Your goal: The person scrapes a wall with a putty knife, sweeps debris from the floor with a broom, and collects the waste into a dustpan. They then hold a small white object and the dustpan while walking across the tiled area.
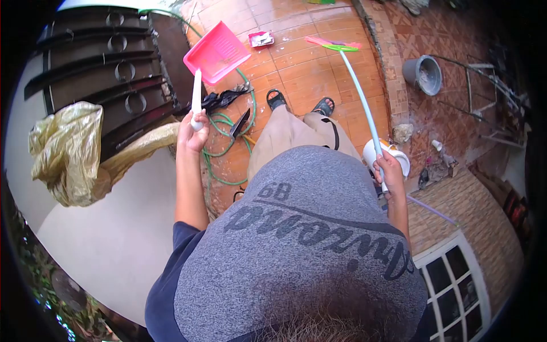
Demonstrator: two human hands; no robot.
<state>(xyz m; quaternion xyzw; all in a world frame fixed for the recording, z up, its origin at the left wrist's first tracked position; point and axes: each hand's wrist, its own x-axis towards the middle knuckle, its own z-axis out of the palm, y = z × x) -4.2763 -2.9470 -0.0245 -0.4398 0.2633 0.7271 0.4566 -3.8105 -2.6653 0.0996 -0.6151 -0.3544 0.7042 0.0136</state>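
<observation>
My left hand (195,131) is closed around the white handle of a pink dustpan (216,54), whose pan is held out ahead with some dirt in it. On the other side, my right hand (390,171) grips the pale blue stick of a broom (356,82). The broom's green and pink head is by the orange tiles farther out. Between the two tools lies a small pink-and-white packet (261,39) on the floor. A white bucket (370,153) stands just beside my right hand.
A green hose (208,159) coils on the orange tiled floor (296,62) near my sandals. To the right are a grey bucket (423,74) and a metal ladder-like frame (481,91). A yellowish plastic sheet (68,154) drapes over the left side.
</observation>
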